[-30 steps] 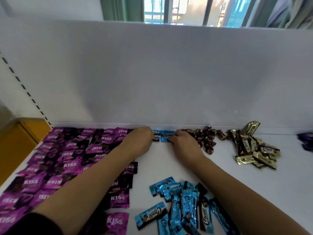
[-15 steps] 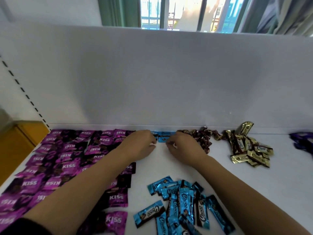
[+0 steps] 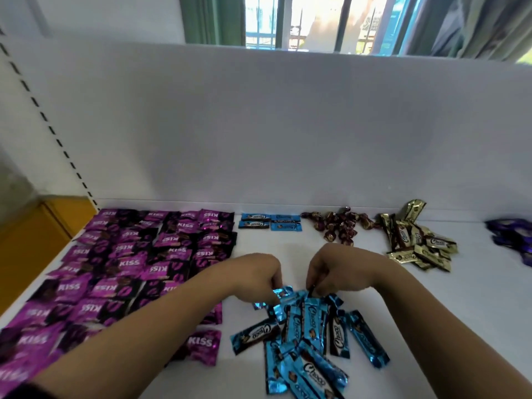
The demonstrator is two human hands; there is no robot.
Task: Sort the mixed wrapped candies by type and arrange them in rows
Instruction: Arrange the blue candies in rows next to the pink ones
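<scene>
Risk: the blue pile [image 3: 305,349] lies overlapped, so lifting one piece may drag its neighbours toward the purple candies [image 3: 138,263]. The left hand [image 3: 256,277] pinches a blue candy [image 3: 283,292] at the pile's far edge, fingers narrow. The right hand [image 3: 339,269] likewise pinches the end of a second blue candy [image 3: 312,315]. The started blue row [image 3: 270,221] lies by the back wall.

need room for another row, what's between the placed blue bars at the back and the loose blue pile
Head view: bare white table, then left hand and right hand picking at the blue pile.
</scene>
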